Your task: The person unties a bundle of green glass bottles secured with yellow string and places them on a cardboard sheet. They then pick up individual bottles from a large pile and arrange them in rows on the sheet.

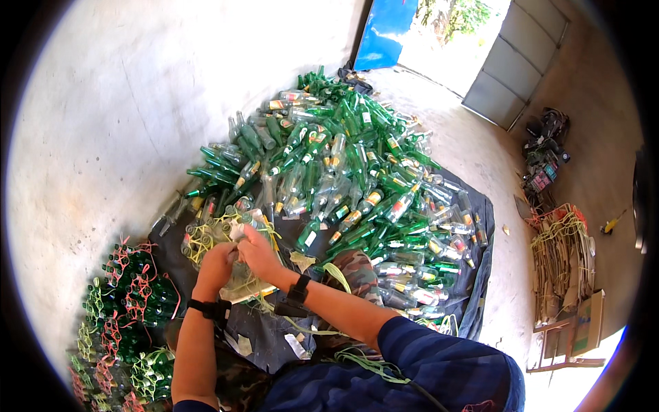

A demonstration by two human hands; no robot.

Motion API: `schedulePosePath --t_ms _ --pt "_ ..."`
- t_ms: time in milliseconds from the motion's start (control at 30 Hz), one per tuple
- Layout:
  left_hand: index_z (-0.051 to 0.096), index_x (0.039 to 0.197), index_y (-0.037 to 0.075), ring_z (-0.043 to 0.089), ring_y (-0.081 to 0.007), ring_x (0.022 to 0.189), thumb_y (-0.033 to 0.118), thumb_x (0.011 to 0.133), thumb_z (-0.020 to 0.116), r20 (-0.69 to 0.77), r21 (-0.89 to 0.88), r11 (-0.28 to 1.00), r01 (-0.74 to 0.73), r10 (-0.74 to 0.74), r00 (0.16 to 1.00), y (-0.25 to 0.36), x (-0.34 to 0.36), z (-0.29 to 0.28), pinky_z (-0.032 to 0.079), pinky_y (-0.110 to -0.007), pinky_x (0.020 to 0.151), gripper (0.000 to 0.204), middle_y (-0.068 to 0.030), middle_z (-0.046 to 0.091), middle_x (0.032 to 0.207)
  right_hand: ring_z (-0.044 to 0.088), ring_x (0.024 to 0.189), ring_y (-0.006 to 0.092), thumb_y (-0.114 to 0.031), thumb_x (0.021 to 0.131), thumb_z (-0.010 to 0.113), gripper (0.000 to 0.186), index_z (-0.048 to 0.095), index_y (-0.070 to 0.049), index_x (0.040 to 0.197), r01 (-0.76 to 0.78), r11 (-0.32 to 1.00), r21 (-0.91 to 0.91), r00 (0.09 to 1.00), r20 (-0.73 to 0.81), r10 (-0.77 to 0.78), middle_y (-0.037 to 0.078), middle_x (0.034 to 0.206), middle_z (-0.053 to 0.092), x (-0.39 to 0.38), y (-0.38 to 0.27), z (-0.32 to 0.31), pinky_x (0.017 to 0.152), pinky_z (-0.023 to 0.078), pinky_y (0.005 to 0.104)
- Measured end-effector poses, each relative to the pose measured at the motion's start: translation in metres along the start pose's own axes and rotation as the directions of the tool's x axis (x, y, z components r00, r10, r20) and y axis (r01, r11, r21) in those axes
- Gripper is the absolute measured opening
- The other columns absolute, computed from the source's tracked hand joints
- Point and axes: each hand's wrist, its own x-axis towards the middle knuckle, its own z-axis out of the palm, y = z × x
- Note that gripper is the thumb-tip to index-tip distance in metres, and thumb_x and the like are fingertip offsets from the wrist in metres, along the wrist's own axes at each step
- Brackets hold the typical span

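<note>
The bundle of clear bottles (206,240) sat on the dark tarp (483,226) just in front of you, its tops laced over with a net of yellow twine (199,248). Your left hand (217,264) and right hand (257,251) met over its near side, fingertips close against each other. The grip of each was drawn together, fingers curled in and the right thumb pointing up; you hid whatever was pinched there, so it cannot be told whether a strand lay between them.

You wore a black wrist device on each arm, a dark blue shirt (439,367) and camouflage trousers (358,273). Pale green twine (371,365) lay loose across your lap, and torn paper scraps (298,347) were strewn on the tarp near your legs.

Beyond your hands and to their right spread a large heap of loose green and clear bottles (371,199), many labelled, lying at all angles. To your left, near the pale wall (103,103), stood green bottles (130,302) laced with red and yellow-green twine.

Farther off on the right, a stack of flattened cardboard (566,254) leaned upright, tied with yellow twine. At the far end, a blue door panel (388,34) and a grey metal door panel (511,69) flanked the bright doorway.
</note>
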Motion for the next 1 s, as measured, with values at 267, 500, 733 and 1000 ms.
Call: schedulePosePath --t_ms 267,500,733,1000 --pt "0.069 0.105 0.001 0.065 -0.0455 0.09 0.01 0.094 0.062 -0.065 0.059 0.997 0.056 -0.052 0.996 -0.008 -0.005 0.007 0.05 -0.05 0.076 0.015 -0.024 0.067 0.093 0.059 0.067 0.0135 -0.008 0.096 0.046 0.02 0.057 -0.002 0.112 0.081 0.934 -0.347 0.991 -0.071 -0.112 0.005 0.078 0.059 -0.008 0.003 0.006 0.063 0.049 0.0312" --pt "0.066 0.102 0.001 0.064 -0.0463 0.087 0.007 0.092 0.066 -0.093 -0.018 0.999 0.039 -0.04 0.995 -0.025 -0.006 0.015 0.049 -0.05 0.072 0.012 -0.0236 0.064 0.088 0.059 0.068 0.015 -0.009 0.096 0.047 0.021 0.058 -0.002 0.113 0.088 0.946 -0.311 0.993 -0.045 -0.107 0.006 0.082 0.06 -0.016 -0.003 0.007 0.064 0.049 0.0323" --pt "0.067 0.102 0.003 0.064 -0.0469 0.09 0.008 0.091 0.065 -0.113 0.021 0.997 0.072 -0.07 0.991 -0.02 -0.006 0.012 0.05 -0.052 0.073 0.012 -0.0234 0.066 0.092 0.062 0.07 0.016 -0.011 0.098 0.048 0.018 0.059 -0.003 0.109 0.087 0.926 -0.368 0.995 -0.014 -0.099 0.007 0.085 0.061 -0.018 -0.006 0.004 0.063 0.051 0.0325" --pt "0.07 0.109 0.002 0.067 -0.0425 0.1 0.013 0.095 0.061 -0.135 0.041 0.998 -0.045 0.05 0.99 -0.031 -0.006 0.015 0.054 -0.048 0.087 0.02 -0.0213 0.072 0.105 0.06 0.067 0.018 -0.009 0.096 0.049 0.019 0.06 -0.007 0.11 -0.182 0.976 -0.116 0.983 -0.051 0.177 0.007 0.08 0.059 -0.005 -0.018 -0.02 0.067 0.054 0.0351"
